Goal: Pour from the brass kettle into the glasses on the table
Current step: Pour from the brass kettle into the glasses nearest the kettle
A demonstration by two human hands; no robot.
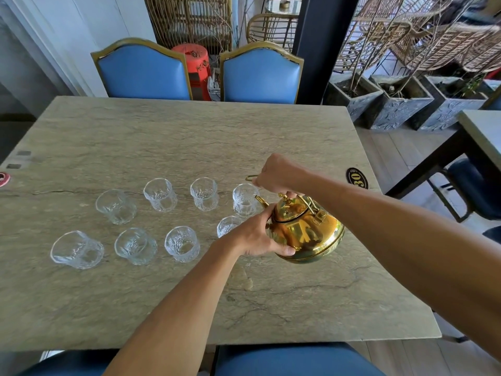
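Left hand (257,234) cupped with fingers spread, right hand (273,172) fisted above, both forearms outstretched

"30" on black oval table plaque (357,178)

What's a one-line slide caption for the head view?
Right hand lifts the brass kettle by its handle, left hand steadying it, spout by the far-right glass of eight on the stone table.
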